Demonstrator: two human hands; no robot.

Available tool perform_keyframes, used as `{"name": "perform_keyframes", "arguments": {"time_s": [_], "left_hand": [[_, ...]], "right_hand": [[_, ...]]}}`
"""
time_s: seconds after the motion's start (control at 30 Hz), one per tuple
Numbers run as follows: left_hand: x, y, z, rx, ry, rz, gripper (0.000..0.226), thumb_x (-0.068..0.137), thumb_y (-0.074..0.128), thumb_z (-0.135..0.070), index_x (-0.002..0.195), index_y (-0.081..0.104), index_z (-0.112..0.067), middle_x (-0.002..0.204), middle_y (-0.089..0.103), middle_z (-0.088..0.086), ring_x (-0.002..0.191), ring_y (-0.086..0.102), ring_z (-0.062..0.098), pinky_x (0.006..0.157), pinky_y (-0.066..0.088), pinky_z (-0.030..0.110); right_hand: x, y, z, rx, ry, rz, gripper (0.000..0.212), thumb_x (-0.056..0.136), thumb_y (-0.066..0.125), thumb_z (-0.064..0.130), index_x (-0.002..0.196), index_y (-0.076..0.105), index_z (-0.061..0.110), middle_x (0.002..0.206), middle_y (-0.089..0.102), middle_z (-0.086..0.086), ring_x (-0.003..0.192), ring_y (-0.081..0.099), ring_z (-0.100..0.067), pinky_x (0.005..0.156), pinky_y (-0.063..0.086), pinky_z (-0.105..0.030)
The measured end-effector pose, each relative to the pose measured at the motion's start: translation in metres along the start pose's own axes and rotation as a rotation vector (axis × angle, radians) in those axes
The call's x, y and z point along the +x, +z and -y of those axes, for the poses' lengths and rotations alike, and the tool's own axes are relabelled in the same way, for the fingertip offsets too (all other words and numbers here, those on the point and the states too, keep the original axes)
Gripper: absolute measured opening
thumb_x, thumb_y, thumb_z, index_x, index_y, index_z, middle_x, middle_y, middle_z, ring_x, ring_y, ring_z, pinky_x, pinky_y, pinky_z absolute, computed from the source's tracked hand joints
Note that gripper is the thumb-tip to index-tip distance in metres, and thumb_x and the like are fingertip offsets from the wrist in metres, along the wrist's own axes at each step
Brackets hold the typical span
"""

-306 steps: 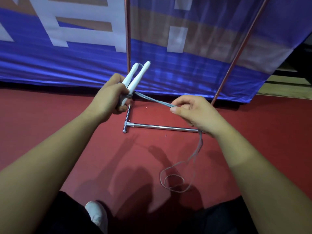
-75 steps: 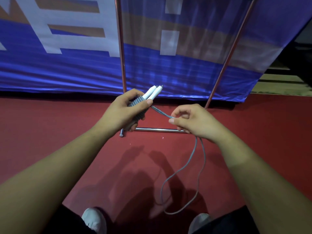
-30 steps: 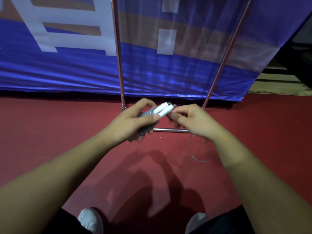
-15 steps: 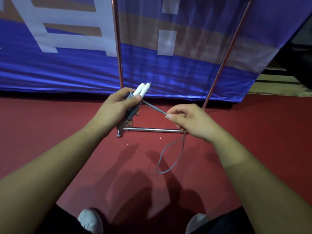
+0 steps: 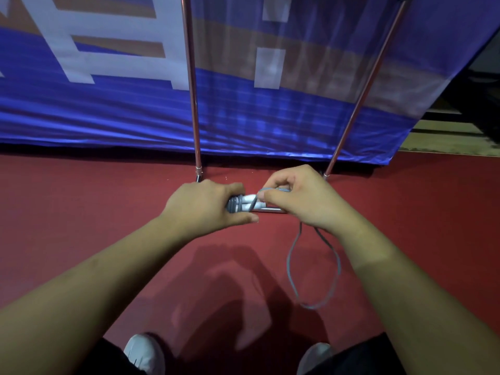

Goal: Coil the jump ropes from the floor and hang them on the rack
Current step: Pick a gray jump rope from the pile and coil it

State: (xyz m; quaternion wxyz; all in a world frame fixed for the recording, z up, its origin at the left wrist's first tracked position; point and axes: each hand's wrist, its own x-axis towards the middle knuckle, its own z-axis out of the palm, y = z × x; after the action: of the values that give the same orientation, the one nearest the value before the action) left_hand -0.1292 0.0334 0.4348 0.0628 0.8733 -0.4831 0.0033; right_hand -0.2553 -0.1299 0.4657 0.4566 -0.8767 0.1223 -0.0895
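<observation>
Head view, jump rope (image 5: 244,204) between left hand (image 5: 208,205), right hand (image 5: 300,197)

Right hand (image 5: 303,198) moved in from well apart, now against the handles (image 5: 250,203); left hand (image 5: 208,205) lowered them; hanging rope loop (image 5: 313,266) shorter.

The blue banner (image 5: 108,120) is carrying large white strokes (image 5: 116,66) of a character, but the frame's top edge is cutting them off, so nothing is reading as a word. Beside them, two white blocks (image 5: 267,69) are standing stacked like a colon.
</observation>
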Motion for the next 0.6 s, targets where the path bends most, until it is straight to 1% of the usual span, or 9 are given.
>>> {"name": "perform_keyframes", "arguments": {"time_s": [0.1,0.2,0.23,0.3,0.33,0.4,0.43,0.47,0.6], "left_hand": [[-0.002,0.001,-0.009,0.001,0.064,0.014,0.058,0.076,0.036,-0.087,0.113,0.057,-0.046,0.059,0.043,-0.007,0.075,0.065,0.025,0.062,0.039,0.031],[-0.002,0.0,-0.008,-0.178,0.175,0.127,0.039,0.083,0.046,-0.076,0.115,0.054,-0.055,0.055,0.05,-0.01,0.056,0.051,0.009,0.06,0.036,0.03],[-0.002,-0.002,-0.007,-0.258,0.225,0.166,0.032,0.086,0.05,-0.07,0.111,0.054,-0.051,0.057,0.054,-0.014,0.054,0.051,0.007,0.059,0.036,0.03],[-0.003,-0.007,-0.006,-0.538,0.27,0.235,0.022,0.092,0.059,-0.054,0.1,0.06,-0.033,0.064,0.063,-0.013,0.052,0.058,0.007,0.055,0.044,0.029],[-0.004,-0.008,-0.006,-0.714,0.25,0.255,0.018,0.094,0.061,-0.045,0.092,0.061,-0.027,0.068,0.066,-0.006,0.052,0.061,0.014,0.054,0.048,0.028],[-0.004,-0.012,-0.008,-1.006,0.177,0.221,0.016,0.094,0.062,-0.037,0.083,0.06,-0.025,0.072,0.067,0.008,0.052,0.06,0.025,0.048,0.046,0.028],[-0.003,-0.013,-0.008,-1.102,0.138,0.177,0.014,0.092,0.06,-0.037,0.085,0.059,-0.025,0.071,0.067,0.009,0.051,0.058,0.026,0.045,0.042,0.027],[-0.002,-0.014,-0.009,-1.185,0.099,0.133,0.012,0.09,0.059,-0.038,0.092,0.059,-0.025,0.071,0.066,0.01,0.05,0.058,0.027,0.044,0.04,0.026],[0.005,-0.019,-0.006,-1.378,-0.026,0.043,0.032,0.099,0.055,-0.027,0.128,0.056,-0.041,0.074,0.066,0.017,0.05,0.057,0.03,0.042,0.043,0.025]], "right_hand": [[0.002,-0.003,-0.001,-0.019,-0.024,-0.045,0.01,0.082,0.077,0.018,0.074,0.074,0.013,0.051,0.057,0.013,0.047,0.045,0.001,0.05,0.034,-0.015],[0.005,-0.009,-0.007,-0.009,-0.023,-0.071,0.011,0.075,0.084,0.023,0.074,0.074,0.018,0.059,0.064,0.005,0.054,0.048,0.002,0.055,0.038,-0.016],[0.006,-0.01,-0.01,0.019,-0.014,-0.081,0.013,0.073,0.085,0.023,0.076,0.074,0.017,0.06,0.065,0.006,0.054,0.049,0.003,0.056,0.038,-0.014],[0.008,-0.014,-0.018,0.122,0.012,-0.102,0.019,0.075,0.084,0.019,0.086,0.07,0.011,0.056,0.06,0.008,0.049,0.048,0.002,0.054,0.038,-0.013],[0.01,-0.015,-0.022,0.167,0.025,-0.095,0.019,0.078,0.082,0.018,0.089,0.069,0.01,0.056,0.058,0.005,0.048,0.047,-0.001,0.053,0.039,-0.015],[0.012,-0.015,-0.028,0.187,0.037,-0.062,0.007,0.085,0.075,0.018,0.088,0.071,0.014,0.062,0.06,-0.004,0.05,0.05,-0.008,0.052,0.042,-0.023],[0.012,-0.015,-0.03,0.169,0.041,-0.043,0.002,0.089,0.071,0.019,0.087,0.072,0.018,0.064,0.062,-0.005,0.051,0.051,-0.01,0.052,0.044,-0.024],[0.012,-0.013,-0.031,0.139,0.045,-0.022,0.007,0.093,0.067,0.019,0.088,0.072,0.02,0.066,0.063,-0.005,0.052,0.053,-0.011,0.052,0.045,-0.024],[0.01,-0.006,-0.028,0.092,0.041,0.115,0.019,0.101,0.054,0.021,0.093,0.071,0.015,0.066,0.064,-0.006,0.056,0.059,-0.013,0.056,0.046,-0.019]]}}
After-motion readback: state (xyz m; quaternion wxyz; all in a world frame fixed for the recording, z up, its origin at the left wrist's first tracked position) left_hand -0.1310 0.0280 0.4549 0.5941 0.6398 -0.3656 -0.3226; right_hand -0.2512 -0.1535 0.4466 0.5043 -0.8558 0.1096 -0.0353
